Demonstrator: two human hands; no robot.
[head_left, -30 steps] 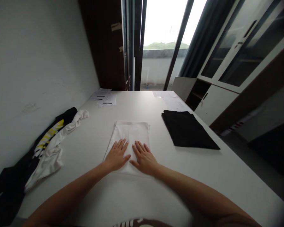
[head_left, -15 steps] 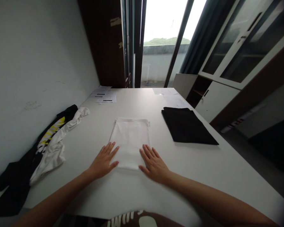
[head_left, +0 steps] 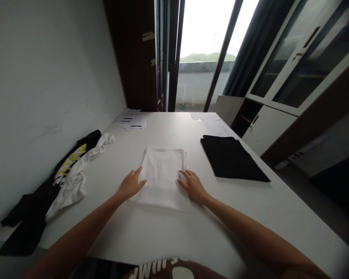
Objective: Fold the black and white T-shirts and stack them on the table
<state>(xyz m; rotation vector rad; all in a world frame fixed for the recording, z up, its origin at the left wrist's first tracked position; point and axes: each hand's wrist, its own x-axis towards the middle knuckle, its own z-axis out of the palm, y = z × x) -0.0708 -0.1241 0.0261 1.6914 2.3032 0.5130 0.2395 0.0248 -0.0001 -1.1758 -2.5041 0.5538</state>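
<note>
L hand (head_left: 130, 184) and R hand (head_left: 194, 186) are cupping opposite edges of the folded white cloth (head_left: 163, 178) on the table (head_left: 163, 236), thumbs on top (can't tell if fingers are pinching underneath), so they're prob squaring it up, next move prob calling for even two-sided control.

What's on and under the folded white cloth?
The white cloth has the left hand and right hand partly over its sides. Beneath is the table; anything else there is covered from view.
</note>
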